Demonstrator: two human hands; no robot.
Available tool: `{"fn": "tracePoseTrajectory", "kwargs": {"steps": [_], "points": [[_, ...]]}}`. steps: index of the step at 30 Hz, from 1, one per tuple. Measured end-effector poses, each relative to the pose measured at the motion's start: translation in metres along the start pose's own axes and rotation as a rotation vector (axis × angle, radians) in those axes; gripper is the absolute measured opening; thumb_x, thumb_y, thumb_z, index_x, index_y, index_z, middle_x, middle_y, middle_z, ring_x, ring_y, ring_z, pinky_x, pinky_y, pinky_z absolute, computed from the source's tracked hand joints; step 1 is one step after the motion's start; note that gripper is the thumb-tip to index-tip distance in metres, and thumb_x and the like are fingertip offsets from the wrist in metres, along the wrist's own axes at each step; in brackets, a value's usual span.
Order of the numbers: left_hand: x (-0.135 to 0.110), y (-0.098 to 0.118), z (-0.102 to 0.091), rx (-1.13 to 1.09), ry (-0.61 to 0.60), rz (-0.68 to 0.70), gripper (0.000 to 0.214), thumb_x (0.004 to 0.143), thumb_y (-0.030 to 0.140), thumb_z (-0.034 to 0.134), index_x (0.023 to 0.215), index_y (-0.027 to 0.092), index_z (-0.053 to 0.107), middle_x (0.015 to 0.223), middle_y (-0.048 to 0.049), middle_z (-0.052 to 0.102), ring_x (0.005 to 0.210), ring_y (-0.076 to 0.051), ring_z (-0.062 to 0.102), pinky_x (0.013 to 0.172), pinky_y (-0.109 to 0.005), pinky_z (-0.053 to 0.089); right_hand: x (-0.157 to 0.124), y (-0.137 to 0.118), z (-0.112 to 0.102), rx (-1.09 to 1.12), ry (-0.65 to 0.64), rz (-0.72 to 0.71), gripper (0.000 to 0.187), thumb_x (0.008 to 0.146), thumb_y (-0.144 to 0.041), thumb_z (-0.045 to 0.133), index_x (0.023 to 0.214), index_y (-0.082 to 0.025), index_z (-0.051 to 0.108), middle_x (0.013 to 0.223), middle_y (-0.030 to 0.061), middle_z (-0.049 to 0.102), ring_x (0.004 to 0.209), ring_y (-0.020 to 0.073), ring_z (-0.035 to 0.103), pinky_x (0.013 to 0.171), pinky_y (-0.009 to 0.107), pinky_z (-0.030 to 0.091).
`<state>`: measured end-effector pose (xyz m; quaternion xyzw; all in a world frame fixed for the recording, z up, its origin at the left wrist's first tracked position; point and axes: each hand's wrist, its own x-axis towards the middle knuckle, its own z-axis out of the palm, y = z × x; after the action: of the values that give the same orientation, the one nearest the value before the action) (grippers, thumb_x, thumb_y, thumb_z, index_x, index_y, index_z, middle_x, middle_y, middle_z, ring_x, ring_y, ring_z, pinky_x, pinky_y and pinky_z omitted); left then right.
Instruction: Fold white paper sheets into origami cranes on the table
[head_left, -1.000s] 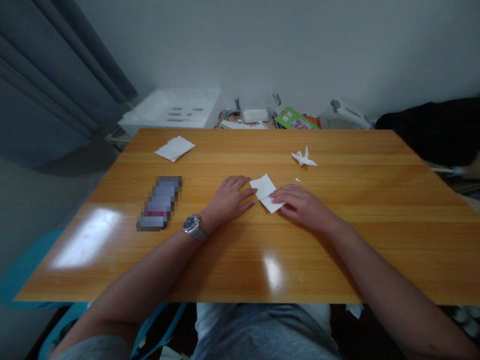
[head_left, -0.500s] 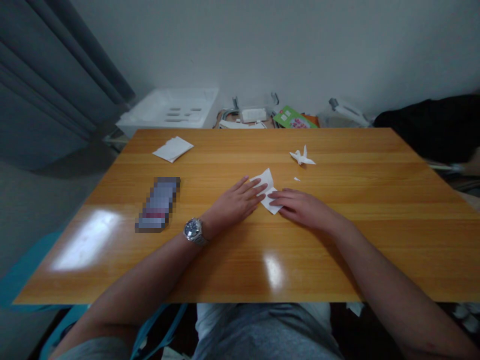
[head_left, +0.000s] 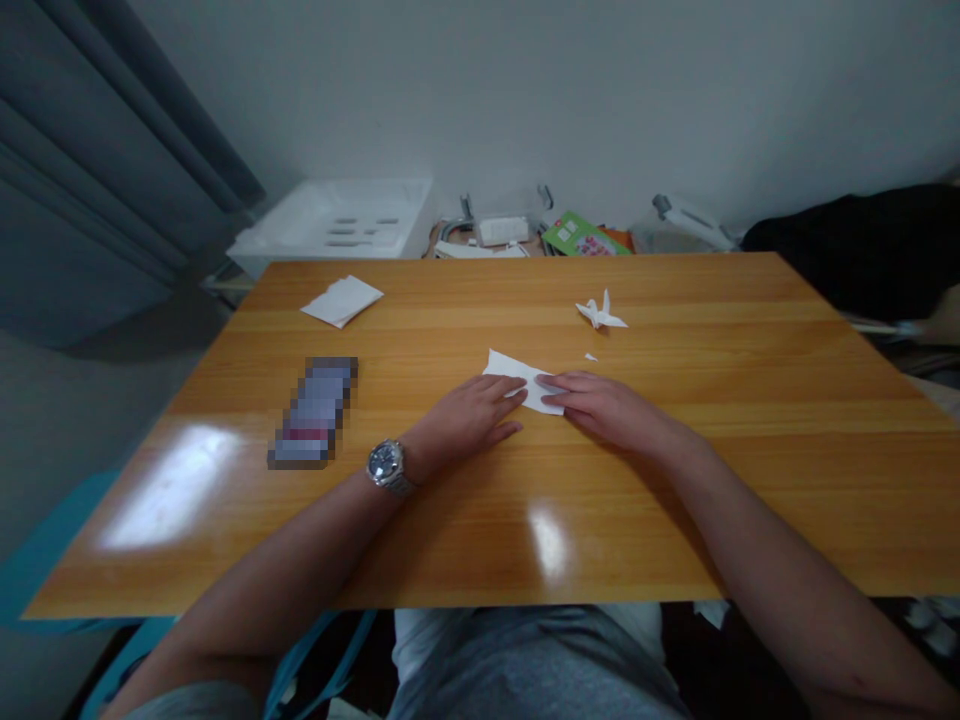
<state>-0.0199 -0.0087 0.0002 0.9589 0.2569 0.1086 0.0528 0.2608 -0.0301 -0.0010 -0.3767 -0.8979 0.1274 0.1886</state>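
Note:
A small white sheet of paper (head_left: 517, 375) lies flat near the middle of the wooden table (head_left: 675, 480). My left hand (head_left: 465, 415), with a metal watch on its wrist, rests on the table with its fingertips pressing on the paper's near edge. My right hand (head_left: 604, 405) lies flat, its fingertips holding down the paper's right end. Both hands have their fingers stretched out. A folded white paper crane (head_left: 598, 312) stands farther back to the right, with a tiny paper scrap (head_left: 591, 356) close to it.
A blurred-out dark object (head_left: 313, 412) lies on the table's left part. A folded white paper (head_left: 341, 300) sits at the back left. Behind the table are a white tray (head_left: 337, 222), a green packet (head_left: 577, 238) and clutter. A dark bag (head_left: 855, 250) is at the right.
The paper has been turned from a diagonal to a flatter, more level lie. My left hand slid back slightly and both sets of fingertips now press it from the near side.

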Motion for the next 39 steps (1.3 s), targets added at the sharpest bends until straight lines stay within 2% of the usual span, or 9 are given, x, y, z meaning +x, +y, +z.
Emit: {"fn": "tracePoseTrajectory", "kwargs": {"steps": [3,7,13,19,24,29,39], "points": [[0.0,0.0,0.004,-0.004,-0.004,0.013,0.05,0.105,0.04,0.049,0.144,0.01,0.053,0.148,-0.0178,0.055,0.14,-0.028,0.05,0.119,-0.042,0.04,-0.002,0.002,0.0,-0.003,-0.043,0.011,0.038,0.095,-0.01,0.055,0.125,-0.024,0.073,0.145,0.0087,0.062,0.129,0.0257,0.064,0.11,0.046,0.053],[-0.002,-0.003,0.006,-0.004,-0.024,0.039,0.05,0.106,0.042,0.047,0.146,0.013,0.053,0.151,-0.0167,0.053,0.138,-0.028,0.053,0.118,-0.042,0.042,-0.005,0.003,-0.001,0.022,-0.062,0.041,0.035,0.1,-0.017,0.053,0.13,-0.022,0.07,0.143,0.0097,0.064,0.128,0.025,0.065,0.109,0.043,0.053],[-0.002,-0.002,0.004,-0.032,0.005,0.108,0.044,0.106,0.039,0.046,0.144,0.018,0.056,0.151,-0.0113,0.055,0.138,-0.025,0.053,0.119,-0.042,0.042,-0.003,0.002,-0.002,0.133,0.041,0.131,0.024,0.102,-0.026,0.054,0.12,-0.025,0.07,0.123,0.0078,0.074,0.11,0.0238,0.071,0.098,0.041,0.056],[0.002,0.007,0.0,-0.09,-0.009,0.124,0.046,0.106,0.039,0.047,0.146,0.016,0.054,0.146,-0.0111,0.06,0.133,-0.026,0.057,0.114,-0.042,0.047,0.003,0.001,-0.005,0.173,0.136,0.156,0.017,0.101,-0.028,0.054,0.104,-0.022,0.07,0.104,0.0099,0.071,0.099,0.0244,0.066,0.089,0.041,0.054],[0.002,0.011,-0.003,-0.105,-0.013,0.124,0.046,0.106,0.037,0.049,0.145,0.014,0.054,0.142,-0.0135,0.062,0.128,-0.026,0.061,0.11,-0.041,0.05,0.005,-0.001,0.004,0.159,0.18,0.194,0.02,0.101,-0.028,0.054,0.109,-0.022,0.071,0.102,0.0102,0.067,0.097,0.0251,0.064,0.088,0.041,0.053],[0.0,0.012,-0.002,-0.085,0.001,0.111,0.041,0.105,0.038,0.05,0.141,0.02,0.058,0.145,-0.0097,0.061,0.125,-0.026,0.064,0.105,-0.041,0.054,0.007,-0.006,0.014,0.095,0.223,0.244,0.02,0.099,-0.028,0.058,0.114,-0.022,0.07,0.105,0.0105,0.066,0.1,0.0265,0.063,0.091,0.042,0.051],[0.0,0.011,-0.003,-0.036,-0.06,0.097,0.042,0.107,0.04,0.047,0.144,0.024,0.056,0.15,-0.006,0.057,0.124,-0.024,0.065,0.098,-0.036,0.057,0.013,-0.007,0.021,-0.015,0.274,0.385,0.012,0.093,-0.033,0.068,0.096,-0.022,0.067,0.096,0.0081,0.063,0.094,0.027,0.06,0.085,0.04,0.048]]}}
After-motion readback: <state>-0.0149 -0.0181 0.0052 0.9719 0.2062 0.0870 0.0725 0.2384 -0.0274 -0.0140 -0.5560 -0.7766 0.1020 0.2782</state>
